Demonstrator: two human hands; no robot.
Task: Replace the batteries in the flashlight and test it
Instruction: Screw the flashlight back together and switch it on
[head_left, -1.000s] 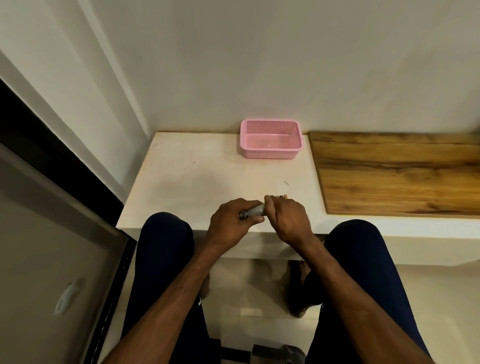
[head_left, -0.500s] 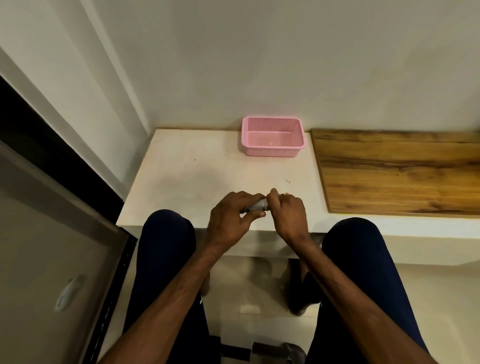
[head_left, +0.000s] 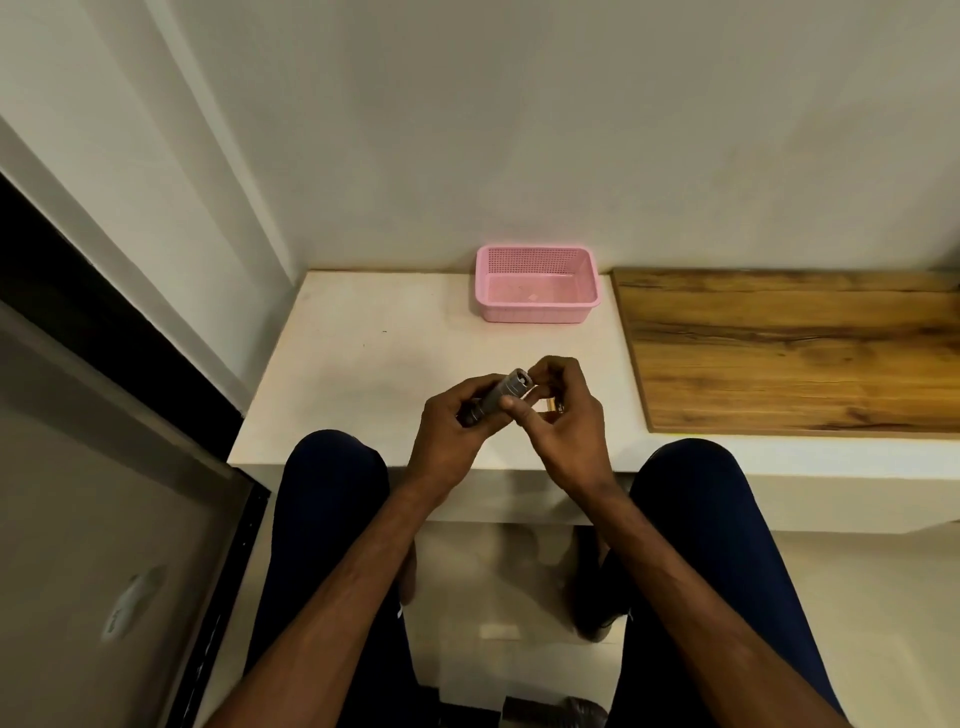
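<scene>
Well beyond flashlight (head_left: 497, 399): pink basket (head_left: 535, 312), board (head_left: 795, 353).

— How much of the flashlight (head_left: 506, 392) shows?
— Only its middle and far end; the left hand (head_left: 441, 441) covers the near part.
— And under the right hand (head_left: 566, 436)?
— A small thing (head_left: 551, 410), too hidden to tell.

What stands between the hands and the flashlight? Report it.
Nothing visible does. The left hand grips the flashlight by its barrel, and the right hand pinches its far end. The pink basket sits apart, farther back on the white table.
</scene>
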